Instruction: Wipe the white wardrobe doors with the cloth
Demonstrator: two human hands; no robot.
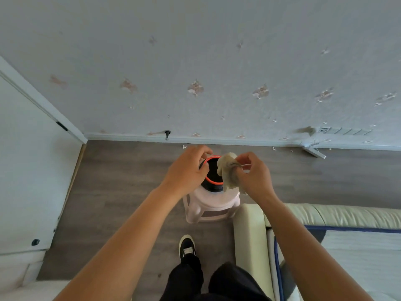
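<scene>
cloth (227, 170): centre frame, bunched, hanging above bucket (213, 183); not on any door yet
handling: looks soft, light, limp, maybe damp; take a full bunch, not a corner
right hand (253, 177): pinches cloth top
left hand (186, 168): curled on bucket rim
white wardrobe door (21, 170): left edge, well apart
stool (214, 203): under bucket
count: 1 cloth, 1 bucket, 1 stool, 1 door visible

We log left forearm (121, 231) and right forearm (303, 246) bare right up to the frame edge; left hand (186, 170) and right hand (253, 177) bare; trousers (186, 276) black, loose at the ankle; one shoe (187, 248) visible, black upper, white sole edge, white laces.
</scene>
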